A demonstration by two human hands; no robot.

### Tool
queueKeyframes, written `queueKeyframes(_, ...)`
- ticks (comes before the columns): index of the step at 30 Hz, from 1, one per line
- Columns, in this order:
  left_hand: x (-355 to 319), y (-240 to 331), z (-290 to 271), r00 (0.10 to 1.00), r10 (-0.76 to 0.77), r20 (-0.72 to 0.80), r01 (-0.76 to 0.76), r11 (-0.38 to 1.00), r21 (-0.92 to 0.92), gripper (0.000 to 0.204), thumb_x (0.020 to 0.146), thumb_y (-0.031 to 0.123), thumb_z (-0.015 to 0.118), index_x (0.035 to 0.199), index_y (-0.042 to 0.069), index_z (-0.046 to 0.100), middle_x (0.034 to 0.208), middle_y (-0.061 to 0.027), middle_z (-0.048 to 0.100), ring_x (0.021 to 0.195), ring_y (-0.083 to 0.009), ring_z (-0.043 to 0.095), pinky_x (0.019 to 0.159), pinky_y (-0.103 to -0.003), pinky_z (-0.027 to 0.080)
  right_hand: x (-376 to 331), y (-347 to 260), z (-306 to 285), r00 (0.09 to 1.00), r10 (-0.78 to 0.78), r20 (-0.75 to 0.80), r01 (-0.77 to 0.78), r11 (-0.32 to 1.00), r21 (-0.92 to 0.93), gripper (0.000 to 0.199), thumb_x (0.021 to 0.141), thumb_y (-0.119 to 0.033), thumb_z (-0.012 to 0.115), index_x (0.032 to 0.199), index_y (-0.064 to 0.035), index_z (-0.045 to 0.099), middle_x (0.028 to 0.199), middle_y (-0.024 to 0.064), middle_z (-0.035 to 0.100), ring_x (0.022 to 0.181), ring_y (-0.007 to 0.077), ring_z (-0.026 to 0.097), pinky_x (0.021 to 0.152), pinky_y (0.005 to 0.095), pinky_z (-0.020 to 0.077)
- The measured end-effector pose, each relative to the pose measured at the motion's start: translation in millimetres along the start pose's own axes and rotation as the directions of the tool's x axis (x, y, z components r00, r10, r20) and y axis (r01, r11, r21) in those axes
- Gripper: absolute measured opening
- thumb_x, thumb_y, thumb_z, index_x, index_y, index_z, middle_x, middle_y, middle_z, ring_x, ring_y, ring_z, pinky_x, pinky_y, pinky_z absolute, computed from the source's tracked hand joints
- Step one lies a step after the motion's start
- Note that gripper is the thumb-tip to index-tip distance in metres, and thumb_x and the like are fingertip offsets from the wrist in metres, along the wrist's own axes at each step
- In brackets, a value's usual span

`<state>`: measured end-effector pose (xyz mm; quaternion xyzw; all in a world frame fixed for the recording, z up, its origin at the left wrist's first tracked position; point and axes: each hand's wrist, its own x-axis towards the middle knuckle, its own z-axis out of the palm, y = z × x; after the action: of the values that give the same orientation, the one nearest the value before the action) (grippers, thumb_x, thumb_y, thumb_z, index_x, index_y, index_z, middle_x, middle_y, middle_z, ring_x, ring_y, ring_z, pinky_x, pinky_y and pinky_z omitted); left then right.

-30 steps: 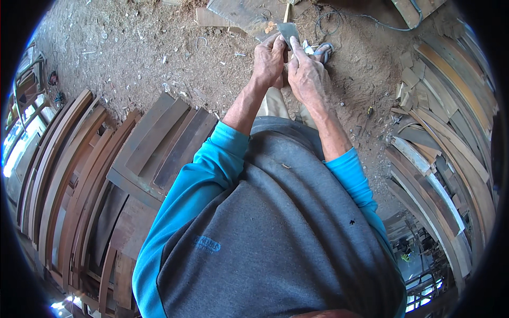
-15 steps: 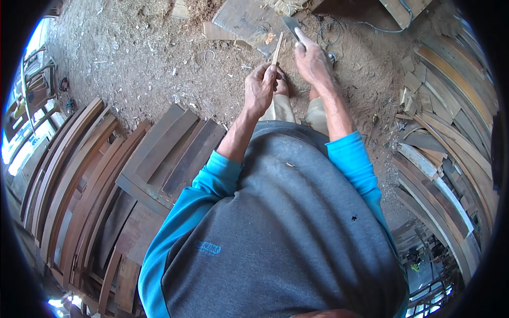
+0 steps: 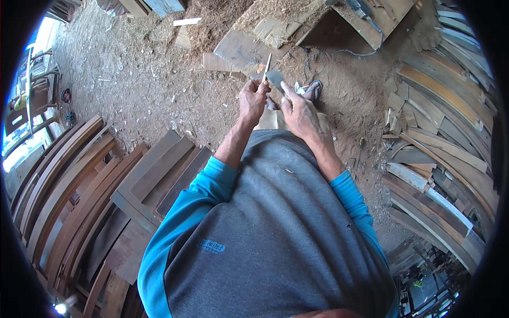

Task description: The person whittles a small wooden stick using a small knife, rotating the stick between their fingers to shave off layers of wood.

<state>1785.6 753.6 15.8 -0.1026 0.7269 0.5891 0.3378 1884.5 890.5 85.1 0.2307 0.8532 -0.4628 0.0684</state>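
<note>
My left hand (image 3: 253, 102) is closed on a thin, pale wooden stick (image 3: 267, 64), which points up and away from the fingers. In my right hand (image 3: 303, 115) is a broad, flat metal blade (image 3: 275, 80) with a squared end. My right index finger lies along it, and its handle is hidden in the grip. The blade's end is close beside the stick, just right of my left fingertips; whether they touch I cannot tell. Both hands are in front of my waist, above my legs and a sandalled foot (image 3: 316, 91).
Beyond my hands, a wooden board (image 3: 233, 46) lies on the shavings-strewn floor. A wooden box (image 3: 342, 33) stands at the far right, with a power tool (image 3: 358, 7) and its cable (image 3: 366, 53). Timber stacks (image 3: 79, 185) rise at left, with more wood pieces (image 3: 440, 143) at right.
My right hand has drawn the blade back toward me and leftward, nearer the left hand. The stick now stands beside the blade's end. The view has shifted, showing more of the far floor.
</note>
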Motion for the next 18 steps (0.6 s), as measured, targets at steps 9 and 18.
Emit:
queueKeyframes(9,-6.8,-3.0,-12.1,0.992,0.088,0.088,-0.091,0.995,0.027,0.028,0.102,0.023,0.066,0.117,0.001,0.058,0.103,-0.009,0.075,0.077,-0.0115,0.064,0.066,-0.028,0.053,-15.3,-19.7,-52.7,0.97,0.226,-0.09,-0.087,0.667,0.74,0.024,0.104,-0.023,0.06,0.114,-0.0011,0.064,0.082,0.0045,0.059,0.067,0.0117,0.059,0.063,0.0325,0.0534)
queueKeyframes(18,-19.6,28.7,-22.2,0.969,0.248,0.014,-0.248,0.969,-0.011,0.02,0.099,0.016,0.07,0.113,0.004,0.061,0.095,-0.0028,0.071,0.075,-0.0081,0.061,0.065,-0.025,0.05,-134.3,-220.5,-223.5,0.588,-0.345,-0.732,0.546,-0.499,0.673,0.012,0.097,-0.019,0.061,0.088,-0.0113,0.061,0.076,-0.003,0.057,0.065,0.0113,0.053,0.058,0.0278,0.0466)
